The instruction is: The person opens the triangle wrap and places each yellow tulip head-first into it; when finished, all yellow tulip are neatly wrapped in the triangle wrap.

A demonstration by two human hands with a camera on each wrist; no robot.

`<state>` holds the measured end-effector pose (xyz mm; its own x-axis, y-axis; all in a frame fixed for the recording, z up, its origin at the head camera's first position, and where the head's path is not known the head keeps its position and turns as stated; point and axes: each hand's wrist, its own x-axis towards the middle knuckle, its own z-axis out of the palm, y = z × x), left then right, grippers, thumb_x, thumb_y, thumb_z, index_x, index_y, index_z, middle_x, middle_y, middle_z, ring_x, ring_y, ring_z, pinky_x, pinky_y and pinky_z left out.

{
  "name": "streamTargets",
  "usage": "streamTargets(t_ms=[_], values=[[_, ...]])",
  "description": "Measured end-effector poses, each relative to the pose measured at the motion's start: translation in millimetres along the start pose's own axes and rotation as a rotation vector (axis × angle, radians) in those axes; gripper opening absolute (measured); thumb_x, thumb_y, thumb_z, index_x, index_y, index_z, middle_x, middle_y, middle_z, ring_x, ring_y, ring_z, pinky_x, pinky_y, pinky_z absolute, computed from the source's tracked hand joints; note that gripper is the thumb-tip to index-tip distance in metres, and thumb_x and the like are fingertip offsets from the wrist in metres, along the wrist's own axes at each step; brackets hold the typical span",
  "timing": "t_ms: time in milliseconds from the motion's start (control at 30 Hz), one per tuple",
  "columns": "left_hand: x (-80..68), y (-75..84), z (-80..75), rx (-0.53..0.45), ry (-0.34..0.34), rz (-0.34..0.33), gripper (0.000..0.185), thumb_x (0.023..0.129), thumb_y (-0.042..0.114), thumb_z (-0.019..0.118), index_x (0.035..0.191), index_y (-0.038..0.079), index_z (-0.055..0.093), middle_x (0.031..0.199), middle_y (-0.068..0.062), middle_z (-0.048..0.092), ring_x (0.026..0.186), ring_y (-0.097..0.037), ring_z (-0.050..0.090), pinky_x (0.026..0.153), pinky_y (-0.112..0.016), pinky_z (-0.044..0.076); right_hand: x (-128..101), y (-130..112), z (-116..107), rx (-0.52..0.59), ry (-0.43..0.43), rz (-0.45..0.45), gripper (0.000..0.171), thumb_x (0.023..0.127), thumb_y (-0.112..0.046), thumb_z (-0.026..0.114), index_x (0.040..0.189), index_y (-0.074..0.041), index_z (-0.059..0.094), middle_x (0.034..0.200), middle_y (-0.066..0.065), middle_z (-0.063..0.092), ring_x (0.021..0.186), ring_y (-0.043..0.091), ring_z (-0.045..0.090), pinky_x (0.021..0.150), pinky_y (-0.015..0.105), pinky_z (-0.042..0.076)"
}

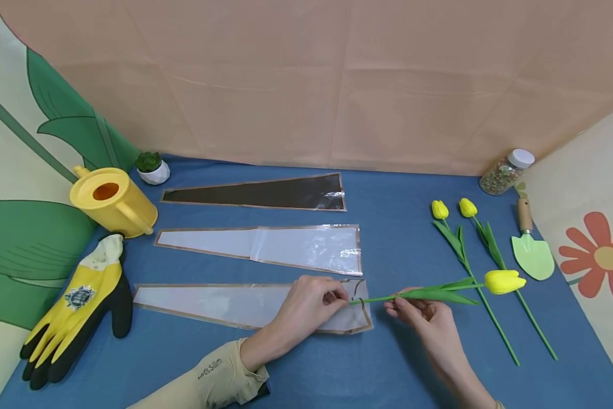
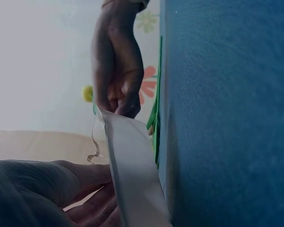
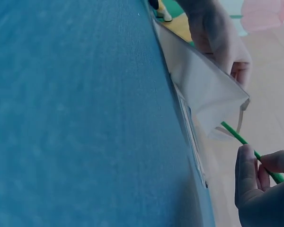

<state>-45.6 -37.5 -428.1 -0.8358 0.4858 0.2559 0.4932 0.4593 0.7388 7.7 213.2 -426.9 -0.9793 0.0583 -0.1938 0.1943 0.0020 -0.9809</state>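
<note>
My left hand (image 1: 306,307) pinches the wide end of the nearest tapered flower sleeve (image 1: 204,300), a whitish one with a brown border. Its mouth gapes and its edge is lifted off the table, as the right wrist view shows at the raised sleeve (image 3: 199,75). Between thumb and fingers, my right hand (image 1: 431,326) holds a yellow tulip (image 1: 503,282) by its green stem, flower pointing right. The stem's cut end (image 3: 229,127) is at the sleeve's mouth, overlapping it in the head view. Much of the left hand's grip is hidden behind the sleeve in the right wrist view.
Behind lie a second white sleeve (image 1: 306,247) and a black sleeve (image 1: 265,192). Two tulips (image 1: 459,250) and a green trowel (image 1: 533,255) lie right, below a jar (image 1: 505,173). A glove (image 1: 81,309), watering can (image 1: 114,201) and potted succulent (image 1: 154,169) are left.
</note>
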Motion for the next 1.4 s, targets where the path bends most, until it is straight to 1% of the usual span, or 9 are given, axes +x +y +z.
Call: streamTargets(t_ms=[167, 333, 433, 633, 800, 933, 1100, 1333, 1400], values=[[0.5, 0.9, -0.4, -0.004, 0.011, 0.008, 0.01, 0.091, 0.003, 0.085, 0.089, 0.012, 0.083, 0.087, 0.003, 0.079, 0.073, -0.003, 0.071, 0.066, -0.018, 0.053, 3, -1, 6, 0.007, -0.017, 0.047, 0.03, 0.106, -0.005, 0.068, 0.123, 0.019, 0.059, 0.105, 0.021, 0.076, 0.097, 0.024, 0.079, 0.088, 0.039, 0.062], [0.6, 1.4, -0.8, -0.006, 0.031, 0.016, 0.007, 0.09, 0.005, 0.086, 0.091, 0.011, 0.083, 0.087, 0.002, 0.079, 0.072, -0.004, 0.071, 0.066, -0.018, 0.054, 8, 1, 11, 0.024, -0.069, 0.058, 0.028, 0.107, -0.001, 0.064, 0.124, 0.021, 0.058, 0.109, 0.026, 0.075, 0.098, 0.023, 0.079, 0.09, 0.04, 0.062], [0.2, 1.7, -0.9, 0.002, 0.037, 0.014, 0.008, 0.09, 0.005, 0.087, 0.091, 0.012, 0.083, 0.087, 0.002, 0.078, 0.072, -0.004, 0.071, 0.066, -0.018, 0.054, 11, 1, 13, 0.024, -0.097, 0.057, 0.028, 0.107, 0.001, 0.062, 0.125, 0.022, 0.058, 0.11, 0.025, 0.075, 0.098, 0.022, 0.079, 0.09, 0.039, 0.061], [-1.1, 1.8, -0.6, 0.003, 0.044, 0.012, 0.009, 0.089, 0.005, 0.088, 0.092, 0.012, 0.083, 0.087, 0.002, 0.078, 0.072, -0.004, 0.071, 0.066, -0.019, 0.054, 13, 3, 19, 0.012, -0.146, 0.032, 0.027, 0.106, 0.003, 0.062, 0.124, 0.022, 0.058, 0.108, 0.022, 0.077, 0.099, 0.021, 0.078, 0.089, 0.039, 0.062], [-1.8, 2.2, -0.4, 0.003, 0.052, 0.016, 0.009, 0.089, 0.005, 0.087, 0.091, 0.012, 0.083, 0.087, 0.002, 0.078, 0.072, -0.004, 0.071, 0.066, -0.018, 0.054, 13, 3, 24, -0.013, -0.15, -0.003, 0.023, 0.105, 0.002, 0.066, 0.119, 0.02, 0.063, 0.104, 0.021, 0.078, 0.095, 0.017, 0.078, 0.084, 0.035, 0.063], [-1.5, 2.8, -0.4, 0.003, 0.057, 0.018, 0.009, 0.089, 0.004, 0.087, 0.091, 0.011, 0.083, 0.087, 0.003, 0.078, 0.072, -0.004, 0.071, 0.066, -0.018, 0.054, 15, 5, 27, -0.043, -0.158, -0.029, 0.02, 0.103, 0.003, 0.068, 0.115, 0.019, 0.066, 0.102, 0.023, 0.077, 0.09, 0.015, 0.078, 0.081, 0.033, 0.064], [-1.3, 4.3, -0.4, 0.011, 0.056, 0.026, 0.009, 0.089, 0.004, 0.087, 0.091, 0.011, 0.083, 0.087, 0.002, 0.078, 0.072, -0.004, 0.071, 0.066, -0.018, 0.054, 17, 8, 33, -0.086, -0.175, -0.05, 0.017, 0.101, 0.007, 0.067, 0.115, 0.018, 0.067, 0.103, 0.025, 0.077, 0.09, 0.015, 0.078, 0.079, 0.031, 0.063], [-0.7, 5.8, 0.0, 0.022, 0.061, 0.03, 0.01, 0.087, 0.005, 0.089, 0.092, 0.012, 0.083, 0.086, 0.002, 0.078, 0.072, -0.004, 0.07, 0.066, -0.018, 0.053, 19, 10, 41, -0.031, -0.21, -0.036, 0.017, 0.102, 0.01, 0.063, 0.116, 0.021, 0.062, 0.106, 0.029, 0.074, 0.09, 0.016, 0.078, 0.082, 0.037, 0.064], [-0.4, 5.8, 0.1, 0.025, 0.06, 0.031, 0.01, 0.088, 0.005, 0.089, 0.092, 0.012, 0.083, 0.086, 0.002, 0.078, 0.072, -0.004, 0.071, 0.066, -0.018, 0.053, 20, 10, 43, -0.035, -0.202, -0.031, 0.017, 0.102, 0.009, 0.065, 0.116, 0.02, 0.064, 0.106, 0.026, 0.074, 0.091, 0.016, 0.078, 0.082, 0.037, 0.064]])
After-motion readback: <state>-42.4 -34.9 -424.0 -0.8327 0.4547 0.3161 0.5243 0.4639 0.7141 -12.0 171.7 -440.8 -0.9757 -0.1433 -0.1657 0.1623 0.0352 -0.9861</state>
